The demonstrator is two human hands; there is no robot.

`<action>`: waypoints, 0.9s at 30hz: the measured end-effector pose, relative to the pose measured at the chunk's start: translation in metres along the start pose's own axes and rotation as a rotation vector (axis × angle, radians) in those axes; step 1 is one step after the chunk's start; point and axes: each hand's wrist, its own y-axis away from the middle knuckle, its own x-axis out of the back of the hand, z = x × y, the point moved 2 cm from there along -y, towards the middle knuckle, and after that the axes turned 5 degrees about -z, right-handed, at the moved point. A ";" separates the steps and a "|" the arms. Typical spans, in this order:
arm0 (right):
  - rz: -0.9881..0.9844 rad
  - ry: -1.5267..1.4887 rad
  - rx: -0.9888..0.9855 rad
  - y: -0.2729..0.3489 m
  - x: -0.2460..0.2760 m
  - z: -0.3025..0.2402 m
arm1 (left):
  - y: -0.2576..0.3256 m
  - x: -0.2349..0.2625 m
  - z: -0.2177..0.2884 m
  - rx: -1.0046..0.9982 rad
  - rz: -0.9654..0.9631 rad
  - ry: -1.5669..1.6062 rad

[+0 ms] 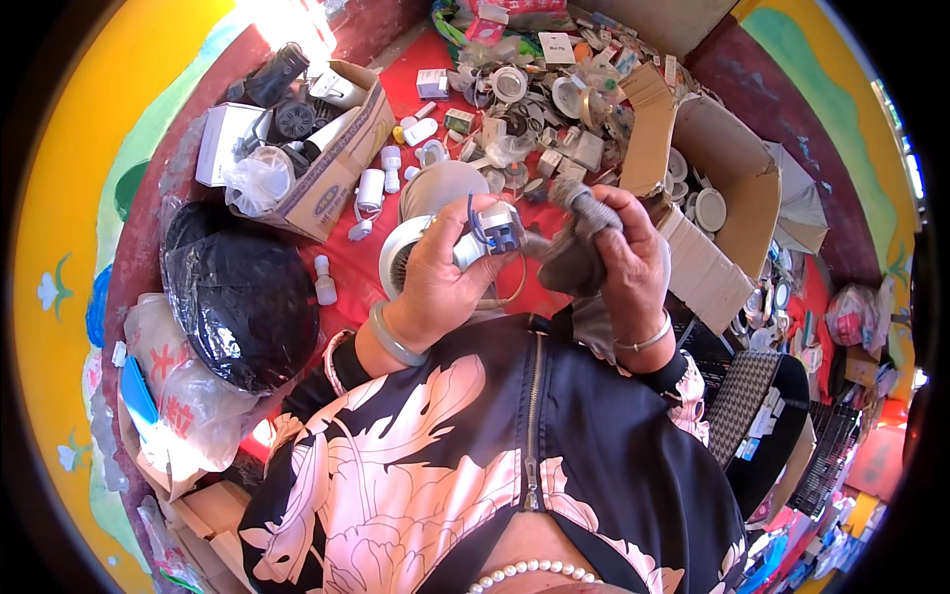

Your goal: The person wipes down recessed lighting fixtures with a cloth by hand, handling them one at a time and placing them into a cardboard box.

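My left hand (pixel 435 287) is closed around a white downlight (pixel 398 249), whose round rim shows on the left of my fingers. A small white block with a blue terminal end (pixel 507 230) and thin wires sticks out past my thumb. In my right hand (pixel 636 262) a grey knitted cloth (pixel 576 259) is gripped, bunched up, close to the terminal end. Whether the cloth touches the lamp I cannot tell. Behind my left hand lies a beige round disc (pixel 442 188).
White spotlights (pixel 370 190) lie on a red cloth (pixel 401 84) ahead. A carton of lamps (pixel 336 163) stands at left, beside a black plastic-wrapped bundle (pixel 237 297). At right is an open cardboard box (pixel 727 148) with round white lamps. Loose fittings (pixel 510 87) are heaped at the back.
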 end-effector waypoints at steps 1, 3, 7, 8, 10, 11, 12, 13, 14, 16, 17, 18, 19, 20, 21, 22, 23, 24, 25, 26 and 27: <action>-0.047 0.150 0.055 0.000 -0.004 -0.006 | -0.001 -0.002 0.001 0.005 0.003 0.017; -0.120 0.225 0.117 0.001 -0.013 -0.007 | -0.003 -0.004 0.005 0.002 -0.004 0.010; -0.225 0.763 0.280 -0.006 -0.039 -0.005 | -0.002 -0.008 0.007 0.013 -0.051 -0.112; -0.214 0.731 0.249 -0.005 -0.041 0.001 | 0.001 -0.008 0.005 0.028 -0.064 -0.150; -0.183 0.681 0.185 -0.003 -0.040 0.012 | -0.002 -0.008 0.005 0.008 -0.085 -0.166; -0.128 0.514 0.072 0.001 -0.039 0.022 | -0.004 -0.009 0.007 0.008 -0.091 -0.166; -0.077 0.500 0.039 0.003 -0.043 0.022 | -0.003 -0.009 0.009 0.014 -0.096 -0.170; -0.025 0.486 0.005 0.003 -0.048 0.019 | -0.002 -0.010 0.010 0.032 -0.103 -0.188; 0.027 0.472 -0.029 0.004 -0.051 0.017 | 0.000 -0.010 0.010 0.050 -0.112 -0.205; 0.130 0.471 -0.060 0.001 -0.051 0.017 | 0.002 -0.010 0.011 0.005 -0.107 -0.196; 0.143 0.478 -0.066 -0.004 -0.046 0.019 | 0.003 -0.011 0.008 -0.055 -0.096 -0.166; 0.158 0.490 -0.071 -0.010 -0.039 0.023 | 0.003 -0.011 0.007 -0.119 -0.084 -0.130; 0.168 0.475 -0.101 -0.012 -0.026 0.039 | 0.002 -0.011 0.010 -0.168 -0.123 -0.136; 0.174 0.381 -0.168 -0.011 -0.014 0.049 | 0.001 -0.011 0.010 -0.177 -0.119 -0.007; 0.173 0.282 -0.233 -0.012 -0.009 0.052 | 0.002 -0.011 0.010 -0.184 -0.110 0.116; 0.171 0.183 -0.297 -0.012 -0.007 0.054 | 0.002 -0.011 0.010 -0.191 -0.100 0.238; 0.261 -0.063 -0.425 -0.011 -0.004 0.055 | -0.002 -0.006 0.012 -0.246 -0.140 0.288; 0.239 -0.170 -0.488 -0.011 0.003 0.051 | -0.005 -0.004 0.012 -0.205 -0.106 0.328; 0.200 -0.285 -0.485 -0.010 0.001 0.039 | -0.006 -0.002 0.013 -0.163 -0.069 0.363; 0.161 -0.400 -0.481 -0.010 -0.001 0.027 | -0.006 0.000 0.012 -0.122 -0.032 0.399; 0.123 -0.394 -0.428 -0.011 -0.001 0.022 | -0.007 0.000 0.010 -0.096 -0.008 0.417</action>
